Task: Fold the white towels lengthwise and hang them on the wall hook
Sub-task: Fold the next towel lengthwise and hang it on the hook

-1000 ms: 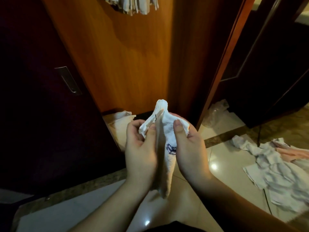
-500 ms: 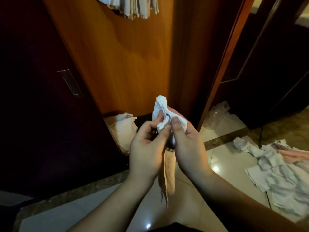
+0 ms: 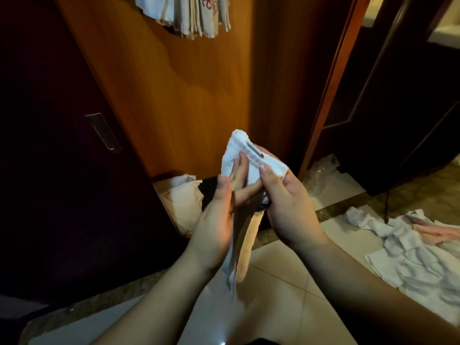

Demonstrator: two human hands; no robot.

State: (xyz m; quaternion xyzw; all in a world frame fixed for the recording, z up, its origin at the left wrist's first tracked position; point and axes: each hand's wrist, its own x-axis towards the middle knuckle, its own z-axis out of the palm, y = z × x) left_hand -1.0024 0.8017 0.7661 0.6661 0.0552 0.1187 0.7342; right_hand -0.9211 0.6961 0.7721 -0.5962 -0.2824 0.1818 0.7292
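White towel (image 3: 251, 158) pinched narrow between left hand (image 3: 219, 220) and right hand (image 3: 288, 207); several towels (image 3: 189, 16) already hung, a pile (image 3: 410, 245) waits on the floor.

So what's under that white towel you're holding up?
Below the folded white cloth towel, its narrow tail hangs between the left hand and right hand toward the pale tiled floor. The hands cover its middle part.

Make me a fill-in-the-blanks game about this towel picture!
1. Both hands hold one white ____.
2. The pile of loose towels lies on the ____.
3. More towels hang up on the ____ wall.
4. The right hand pinches the towel's upper edge with its ____.

Missing words: towel; floor; wooden; thumb
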